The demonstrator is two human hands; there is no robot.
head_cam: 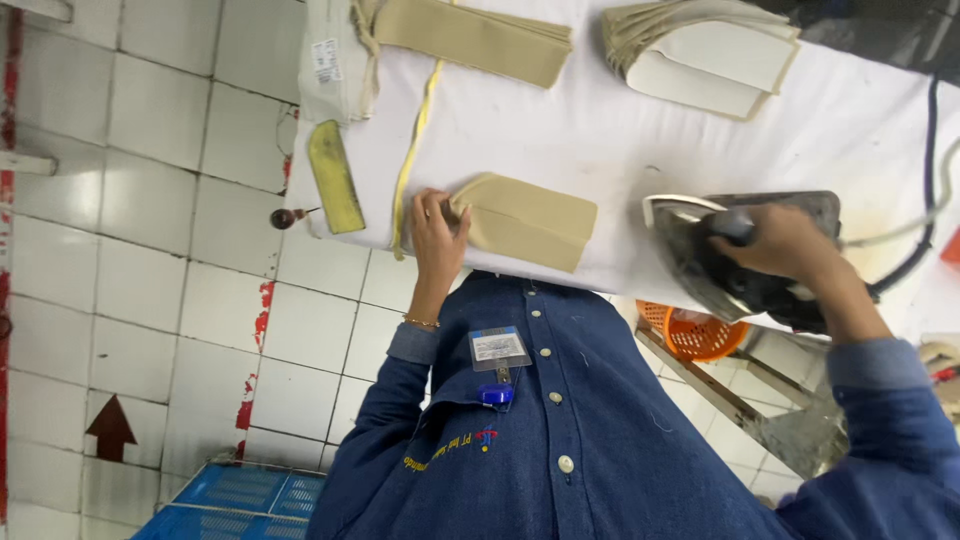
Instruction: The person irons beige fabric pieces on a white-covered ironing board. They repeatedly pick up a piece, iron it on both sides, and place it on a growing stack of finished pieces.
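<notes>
Head view, looking down the person's own front (blue denim shirt w/ badge clip at bottom). Left hand (438, 232) presses flat on the left end of a folded beige fabric piece (528, 220); its fingers (432, 205) are spread and released, pinning the cloth, not gripping it. The piece lies on the white padded table (600, 130), at the near edge, just in front of the shirt. Right hand (785, 243) is clenched around the handle of a steam iron (735, 250), which rests on the table to the right of the beige piece, apart from it; soleplate tip points left. Dark cord (925, 190) runs off the iron toward the far right.

Far side of table: a stack of folded beige pieces (475, 38) at centre-left, and a fanned stack of cream pieces (705, 50) to its right. A yellow tape strip (415, 140) runs far-to-near at the table's left part. An olive-yellow flat pad (334, 178) hangs at the left edge. Orange basket (695, 335) below the table, right of the shirt. Blue crate (240, 500) on the white tiled floor (150, 250), bottom left.
</notes>
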